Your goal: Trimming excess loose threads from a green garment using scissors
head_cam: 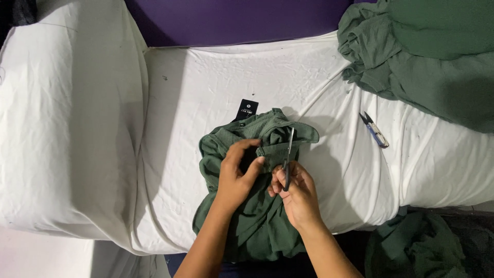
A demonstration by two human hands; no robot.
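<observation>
Hands meet at lower centre of the frame over a crumpled dark green knit garment (242,216) lying on the white sheet-covered surface (195,92). Left hand (237,175) pinches a fold of it; right hand (296,193) grips slim metal scissors (288,154), blades pointing up-frame. Above sits a black hang tag (248,109). Small blue-handled thread snips (374,130) lie at right; more green fabric (427,51) is heaped upper right.
</observation>
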